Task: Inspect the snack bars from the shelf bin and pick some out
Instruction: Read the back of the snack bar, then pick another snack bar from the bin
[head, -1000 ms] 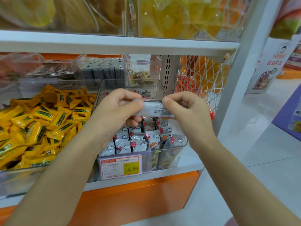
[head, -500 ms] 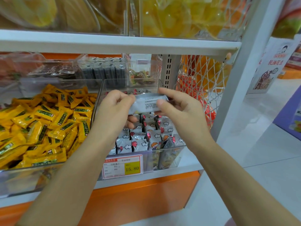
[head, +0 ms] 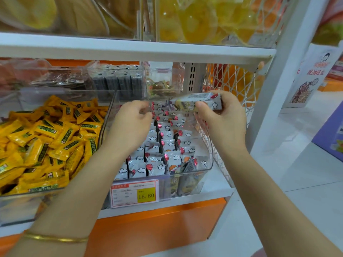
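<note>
Snack bar (head: pixel 196 103) in a grey cloud-print wrapper is pinched in the right hand (head: pixel 225 125), above the far right of the clear bin (head: pixel 210 160). Left hand (head: pixel 131 125) hovers over the packed bars (head: pixel 168 145), fingers loosely curled, holding nothing.

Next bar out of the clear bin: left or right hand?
Left. The left hand hovers over the packed bars in the clear bin, apparently empty; the right hand is occupied, pinching a snack bar.

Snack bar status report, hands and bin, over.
Right hand pinches one snack bar above the bin. Left hand over the binned bars, fingertips blurred. Nothing in the way.
</note>
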Motion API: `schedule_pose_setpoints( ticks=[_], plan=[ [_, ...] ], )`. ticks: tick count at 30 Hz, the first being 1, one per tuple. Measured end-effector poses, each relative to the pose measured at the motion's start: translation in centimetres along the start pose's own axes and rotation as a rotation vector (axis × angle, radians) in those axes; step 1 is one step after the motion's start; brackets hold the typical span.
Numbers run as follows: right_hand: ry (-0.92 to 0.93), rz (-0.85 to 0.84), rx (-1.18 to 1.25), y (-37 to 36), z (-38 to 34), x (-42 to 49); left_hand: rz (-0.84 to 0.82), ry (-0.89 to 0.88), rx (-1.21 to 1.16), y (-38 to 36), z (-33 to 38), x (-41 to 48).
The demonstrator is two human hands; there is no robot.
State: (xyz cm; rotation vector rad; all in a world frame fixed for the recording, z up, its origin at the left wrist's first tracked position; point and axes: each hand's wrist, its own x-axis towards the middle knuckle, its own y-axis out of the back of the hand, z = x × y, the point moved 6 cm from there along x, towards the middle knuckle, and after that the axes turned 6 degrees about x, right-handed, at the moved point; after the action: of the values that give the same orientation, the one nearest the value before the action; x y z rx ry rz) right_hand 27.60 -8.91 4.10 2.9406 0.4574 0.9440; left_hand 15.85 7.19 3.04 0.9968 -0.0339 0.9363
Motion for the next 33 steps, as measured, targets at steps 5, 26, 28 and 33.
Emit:
schedule_pose_setpoints(
  ticks=[5, 26, 28, 33],
  plan=[
    [-0.02, -0.007, -0.019, -0.7, 0.6, 0.3, -0.333, -0.145, 0.484, -4.7, 0.3, 2.1],
    [0.158, -0.622, -0.625, -9.5, 0.5, 3.8, -0.533, -0.223, 0.523, -6.0, -0.7, -1.0],
    [0.183, -0.728, -0.72, -11.0, 1.0, 3.6, -0.527, -0.232, 0.529, -5.9, -0.8, -1.0],
    [0.125, -0.849, -0.768, -12.3, 2.3, 3.8, -0.491, -0.194, 0.563, -4.6, -1.4, -0.6]
  ],
)
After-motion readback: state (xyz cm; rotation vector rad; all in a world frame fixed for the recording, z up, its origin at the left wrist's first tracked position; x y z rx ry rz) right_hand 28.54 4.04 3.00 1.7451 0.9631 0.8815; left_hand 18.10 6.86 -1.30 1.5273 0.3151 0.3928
